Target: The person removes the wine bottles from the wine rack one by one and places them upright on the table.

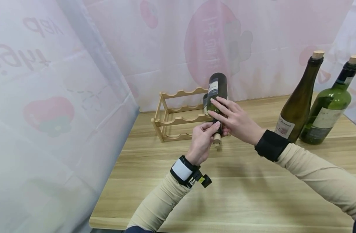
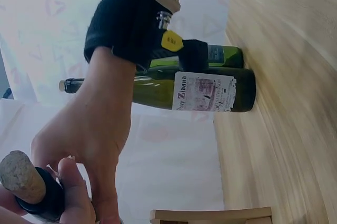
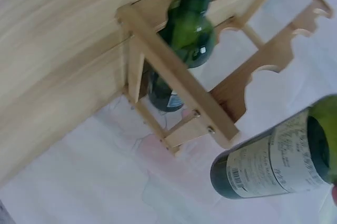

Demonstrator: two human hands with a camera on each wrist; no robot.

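Observation:
A dark green wine bottle [image 1: 217, 85] is tilted over the right end of a wooden wine rack [image 1: 180, 121], its base pointing away and its corked neck toward me. My left hand [image 1: 201, 140] grips the neck just behind the cork [image 2: 23, 176]. Laid over the bottle's body and shoulder are the fingers of my right hand [image 1: 239, 121], which holds it from the right. The right wrist view shows the held bottle's back label [image 3: 274, 163] beside the rack's upper rail. Below, another green bottle [image 3: 192, 39] lies in the rack's lower level, mostly hidden in the head view.
Two corked bottles stand upright on the table's right side: a brown-green one [image 1: 298, 100] and a wider green one [image 1: 326, 110]. The wooden table [image 1: 224, 200] runs up to a printed white curtain [image 1: 160, 42] behind and at left.

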